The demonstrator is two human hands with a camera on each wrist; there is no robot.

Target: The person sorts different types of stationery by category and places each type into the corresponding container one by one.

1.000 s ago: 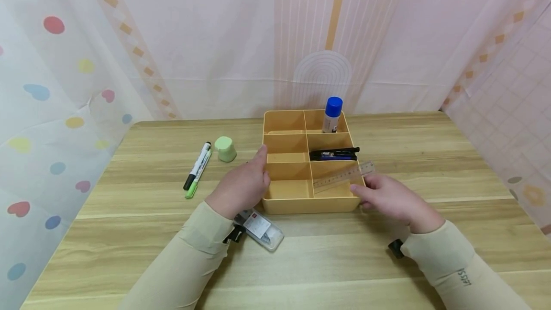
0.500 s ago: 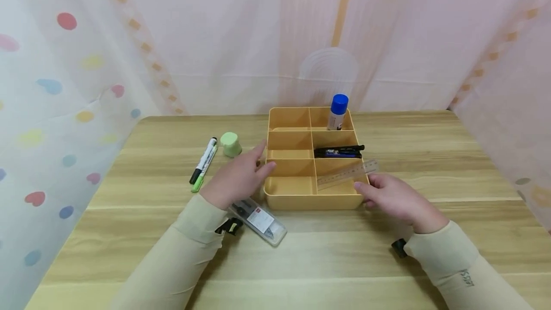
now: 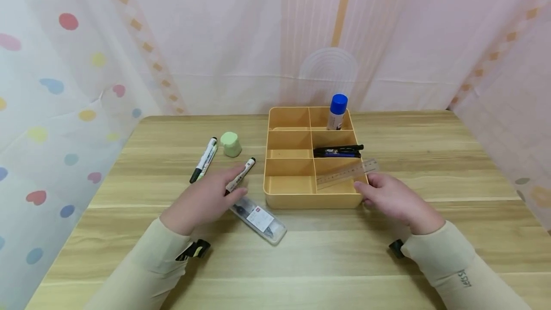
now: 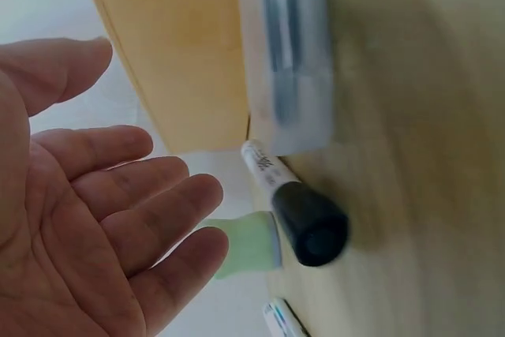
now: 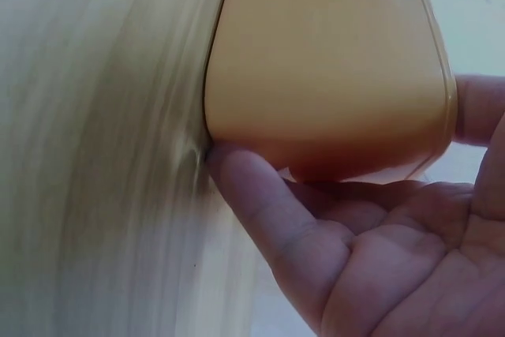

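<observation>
A yellow organizer box (image 3: 314,201) with several compartments stands on the table. My right hand (image 3: 396,200) grips its near right corner, the thumb over the rim and the other fingers against the outer wall (image 5: 331,61). My left hand (image 3: 200,204) is off the box, over the table to its left. In the left wrist view its fingers (image 4: 158,226) are extended and hold nothing. Close by lies a white marker (image 3: 242,175) with black ends. A clear plastic case (image 3: 261,220) with a white label lies by the left thumb, partly hidden by the hand.
Inside the box are a glue stick (image 3: 337,111) with a blue cap, dark pens (image 3: 337,151) and a clear ruler (image 3: 344,174) poking past the right rim. Further left lie another white marker (image 3: 204,158), a partly covered green pen and a small green waisted object (image 3: 231,144).
My left hand has left the box's left side and drawn back left and nearer, uncovering the marker beside the box. My right hand keeps its hold on the corner.
</observation>
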